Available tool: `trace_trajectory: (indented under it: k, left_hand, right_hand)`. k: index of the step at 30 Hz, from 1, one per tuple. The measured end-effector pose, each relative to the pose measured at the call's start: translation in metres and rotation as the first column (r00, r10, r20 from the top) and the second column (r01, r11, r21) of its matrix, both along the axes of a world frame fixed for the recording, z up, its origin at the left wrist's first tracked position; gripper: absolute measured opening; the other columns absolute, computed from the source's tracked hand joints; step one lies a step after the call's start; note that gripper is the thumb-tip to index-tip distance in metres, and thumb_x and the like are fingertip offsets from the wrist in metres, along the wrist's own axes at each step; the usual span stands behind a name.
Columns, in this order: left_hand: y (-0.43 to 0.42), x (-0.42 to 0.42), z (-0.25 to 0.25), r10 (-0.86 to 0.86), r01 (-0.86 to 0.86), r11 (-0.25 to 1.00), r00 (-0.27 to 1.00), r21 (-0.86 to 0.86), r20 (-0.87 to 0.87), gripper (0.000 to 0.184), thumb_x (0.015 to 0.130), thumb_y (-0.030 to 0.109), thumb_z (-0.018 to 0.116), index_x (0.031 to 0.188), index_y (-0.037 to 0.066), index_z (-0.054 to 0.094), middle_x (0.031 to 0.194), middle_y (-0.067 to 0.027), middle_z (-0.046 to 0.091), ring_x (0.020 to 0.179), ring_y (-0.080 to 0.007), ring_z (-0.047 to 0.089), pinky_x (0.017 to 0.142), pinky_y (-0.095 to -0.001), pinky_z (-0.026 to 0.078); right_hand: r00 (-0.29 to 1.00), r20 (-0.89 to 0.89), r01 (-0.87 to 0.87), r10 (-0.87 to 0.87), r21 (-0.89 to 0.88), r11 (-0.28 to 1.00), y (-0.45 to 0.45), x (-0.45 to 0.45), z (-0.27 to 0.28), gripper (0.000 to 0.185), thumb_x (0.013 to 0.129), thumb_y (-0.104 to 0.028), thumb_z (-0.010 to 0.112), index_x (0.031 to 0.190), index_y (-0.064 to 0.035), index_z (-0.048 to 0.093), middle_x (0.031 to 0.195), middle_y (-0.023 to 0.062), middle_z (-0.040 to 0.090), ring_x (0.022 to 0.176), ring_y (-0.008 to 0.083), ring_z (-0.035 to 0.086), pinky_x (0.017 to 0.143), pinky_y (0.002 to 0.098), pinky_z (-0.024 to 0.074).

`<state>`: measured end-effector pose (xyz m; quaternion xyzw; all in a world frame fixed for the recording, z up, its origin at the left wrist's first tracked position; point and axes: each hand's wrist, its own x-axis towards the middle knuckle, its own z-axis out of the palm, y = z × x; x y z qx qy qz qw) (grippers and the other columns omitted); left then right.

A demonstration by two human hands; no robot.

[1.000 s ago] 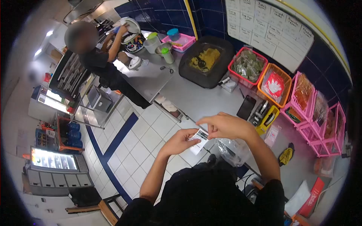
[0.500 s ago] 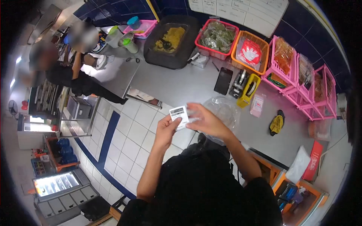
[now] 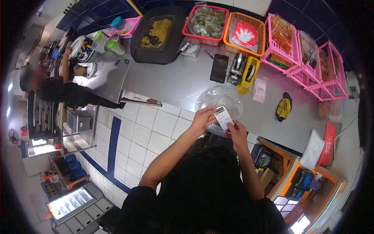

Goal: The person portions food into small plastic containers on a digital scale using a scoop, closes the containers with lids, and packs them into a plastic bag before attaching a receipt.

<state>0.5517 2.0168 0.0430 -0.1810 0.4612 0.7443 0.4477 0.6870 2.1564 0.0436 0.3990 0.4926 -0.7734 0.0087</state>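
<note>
A small white printed label (image 3: 223, 118) is held between both hands over a clear plastic bag (image 3: 218, 97) at the counter's front edge. My left hand (image 3: 203, 120) pinches the label's upper left side. On its lower right corner, my right hand (image 3: 237, 133) closes thumb and fingers. Behind the bag, a black phone (image 3: 219, 68) lies beside a black tape dispenser (image 3: 236, 69) and a yellow tape dispenser (image 3: 248, 76). To their right is a clear packet with red print (image 3: 260, 90).
Along the wall stand a black tray of yellow food (image 3: 156, 35), a red basket (image 3: 205, 40), an orange basket (image 3: 243, 50) and pink baskets (image 3: 296, 72). A yellow-black object (image 3: 284, 107) lies to the right. Another person (image 3: 54, 87) works at the left.
The label has moved right, over the plastic bag. My right hand, apart from the label's edge and blurred before, now grips its lower corner. The view has shifted right along the counter.
</note>
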Motion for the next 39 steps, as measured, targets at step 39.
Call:
trace_trajectory:
  k: [39]
  left_hand:
    - [0.016, -0.035, -0.043, 0.063, -0.113, 0.974, 0.967, -0.195, -0.245, 0.014, 0.093, 0.011, 0.067, 0.104, 0.003, 0.068, 0.092, -0.0034, 0.07, 0.08, -0.0112, 0.064, 0.069, -0.0253, 0.055]
  right_hand:
    - [0.99, 0.017, -0.106, 0.144, 0.756, 0.646, 0.04, -0.045, -0.058, 0.011, 0.096, -0.009, 0.059, 0.1, 0.0009, 0.062, 0.074, 0.0087, 0.067, 0.063, 0.0154, 0.068, 0.054, 0.0298, 0.0522]
